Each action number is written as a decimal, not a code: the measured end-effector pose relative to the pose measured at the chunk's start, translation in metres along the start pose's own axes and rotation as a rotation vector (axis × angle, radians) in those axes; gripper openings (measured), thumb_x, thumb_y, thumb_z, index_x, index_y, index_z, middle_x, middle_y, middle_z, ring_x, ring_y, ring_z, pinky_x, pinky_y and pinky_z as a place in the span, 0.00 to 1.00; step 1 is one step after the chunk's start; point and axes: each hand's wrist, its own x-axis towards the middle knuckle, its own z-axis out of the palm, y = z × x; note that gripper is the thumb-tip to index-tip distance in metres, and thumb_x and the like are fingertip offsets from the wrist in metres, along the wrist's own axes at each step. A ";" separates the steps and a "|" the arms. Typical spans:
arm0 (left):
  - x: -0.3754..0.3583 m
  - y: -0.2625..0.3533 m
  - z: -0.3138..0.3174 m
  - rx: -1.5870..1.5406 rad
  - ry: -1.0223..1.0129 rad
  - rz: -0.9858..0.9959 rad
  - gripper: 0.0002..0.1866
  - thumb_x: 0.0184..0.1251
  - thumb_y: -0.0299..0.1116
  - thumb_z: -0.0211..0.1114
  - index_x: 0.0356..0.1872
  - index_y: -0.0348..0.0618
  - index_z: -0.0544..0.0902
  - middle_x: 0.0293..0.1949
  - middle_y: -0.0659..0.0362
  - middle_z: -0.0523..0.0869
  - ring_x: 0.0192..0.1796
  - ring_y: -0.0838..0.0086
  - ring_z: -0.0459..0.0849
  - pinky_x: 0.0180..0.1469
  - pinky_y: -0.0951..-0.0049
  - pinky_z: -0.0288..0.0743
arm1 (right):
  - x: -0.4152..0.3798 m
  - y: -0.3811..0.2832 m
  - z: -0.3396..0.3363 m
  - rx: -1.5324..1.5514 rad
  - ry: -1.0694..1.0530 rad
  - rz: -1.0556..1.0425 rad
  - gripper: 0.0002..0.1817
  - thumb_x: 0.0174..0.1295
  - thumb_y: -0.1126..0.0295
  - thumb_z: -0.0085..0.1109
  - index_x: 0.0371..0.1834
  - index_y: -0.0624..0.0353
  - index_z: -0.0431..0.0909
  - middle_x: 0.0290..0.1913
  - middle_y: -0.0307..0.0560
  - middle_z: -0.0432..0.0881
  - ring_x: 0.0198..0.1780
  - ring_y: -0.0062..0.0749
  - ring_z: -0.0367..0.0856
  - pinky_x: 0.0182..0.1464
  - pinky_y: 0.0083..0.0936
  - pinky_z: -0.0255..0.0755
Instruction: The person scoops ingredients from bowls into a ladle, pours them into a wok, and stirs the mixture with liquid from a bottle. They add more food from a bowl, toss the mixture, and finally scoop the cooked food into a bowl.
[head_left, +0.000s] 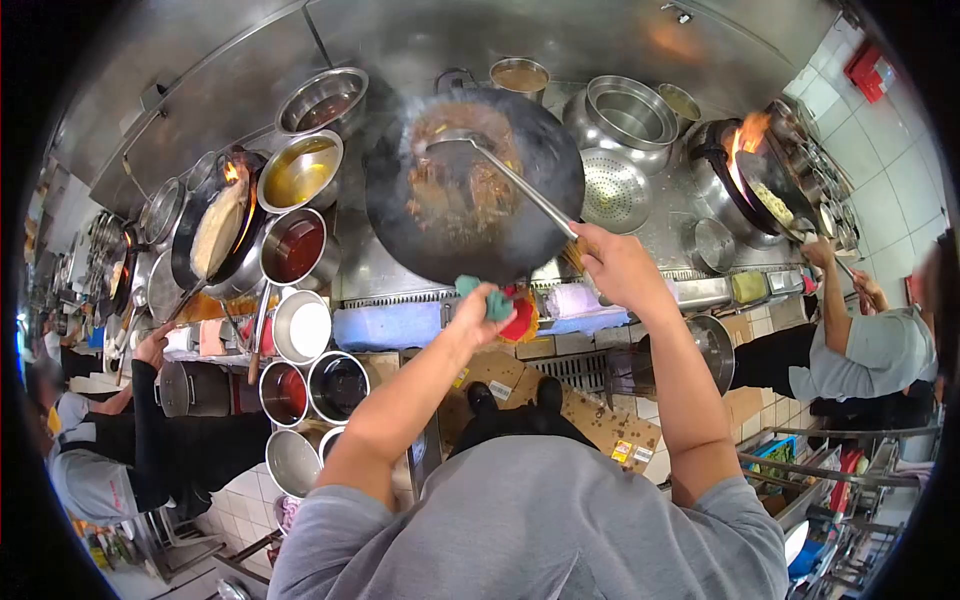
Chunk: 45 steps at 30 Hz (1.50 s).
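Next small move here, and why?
Probably sweep the ladle through the food: it's steaming, the ladle's head is already over it, the right hand grips the handle, and the left hand holds a green cloth by the wok's near rim.

Your steel desk carries the black wok, a perforated strainer just right of it, and a blue cloth along the front edge; below, flattened cardboard lies on the tiled floor under your shoes.
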 end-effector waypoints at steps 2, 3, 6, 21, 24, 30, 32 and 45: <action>-0.006 -0.002 0.006 0.011 0.037 -0.082 0.08 0.61 0.35 0.57 0.38 0.48 0.72 0.33 0.59 0.77 0.37 0.67 0.78 0.46 0.55 0.77 | -0.010 -0.002 -0.006 0.011 -0.004 -0.016 0.23 0.56 0.73 0.54 0.58 0.51 0.70 0.38 0.56 0.81 0.40 0.54 0.79 0.43 0.40 0.71; -0.026 0.005 0.030 -0.019 0.037 -0.006 0.07 0.60 0.34 0.57 0.37 0.46 0.72 0.33 0.57 0.76 0.37 0.65 0.77 0.45 0.55 0.77 | -0.012 -0.002 -0.008 0.022 -0.008 -0.033 0.23 0.56 0.73 0.55 0.58 0.51 0.69 0.37 0.57 0.81 0.39 0.53 0.79 0.43 0.38 0.71; -0.006 0.044 0.053 -0.114 0.013 0.092 0.06 0.59 0.34 0.57 0.31 0.46 0.72 0.30 0.57 0.75 0.34 0.65 0.77 0.43 0.57 0.78 | -0.027 0.008 -0.008 0.075 -0.043 -0.035 0.25 0.56 0.73 0.55 0.59 0.50 0.68 0.37 0.57 0.81 0.40 0.54 0.79 0.43 0.39 0.71; -0.021 0.034 0.002 -0.011 -0.300 0.010 0.15 0.62 0.38 0.59 0.43 0.37 0.73 0.33 0.53 0.79 0.33 0.70 0.79 0.35 0.71 0.79 | 0.072 0.043 0.097 -0.020 0.058 0.080 0.23 0.60 0.66 0.51 0.60 0.55 0.68 0.37 0.64 0.80 0.42 0.58 0.78 0.46 0.45 0.71; -0.056 -0.006 -0.047 -0.093 -0.246 0.003 0.18 0.61 0.30 0.58 0.50 0.34 0.71 0.39 0.49 0.79 0.37 0.66 0.80 0.42 0.67 0.79 | 0.063 0.044 0.103 0.147 -0.005 0.030 0.24 0.60 0.63 0.53 0.61 0.52 0.69 0.38 0.59 0.81 0.40 0.54 0.80 0.45 0.38 0.73; -0.136 -0.042 -0.104 -0.209 -0.122 0.116 0.17 0.59 0.28 0.56 0.50 0.35 0.71 0.42 0.49 0.79 0.44 0.62 0.80 0.49 0.64 0.77 | 0.033 0.062 -0.024 0.201 -0.370 0.301 0.25 0.64 0.65 0.48 0.66 0.46 0.64 0.21 0.32 0.71 0.16 0.16 0.66 0.18 0.17 0.62; -0.143 -0.037 -0.102 -0.210 -0.119 0.129 0.18 0.59 0.29 0.56 0.50 0.34 0.71 0.42 0.49 0.79 0.44 0.61 0.80 0.49 0.64 0.77 | 0.068 0.085 0.010 0.095 -0.193 0.143 0.25 0.65 0.65 0.48 0.67 0.48 0.63 0.21 0.33 0.71 0.16 0.16 0.66 0.17 0.17 0.62; -0.110 0.036 -0.043 -0.030 -0.164 0.221 0.17 0.58 0.37 0.55 0.45 0.35 0.73 0.38 0.50 0.80 0.36 0.64 0.80 0.42 0.64 0.78 | 0.035 0.061 -0.022 0.292 -0.346 0.350 0.24 0.64 0.63 0.50 0.65 0.51 0.66 0.24 0.40 0.76 0.21 0.25 0.74 0.24 0.23 0.70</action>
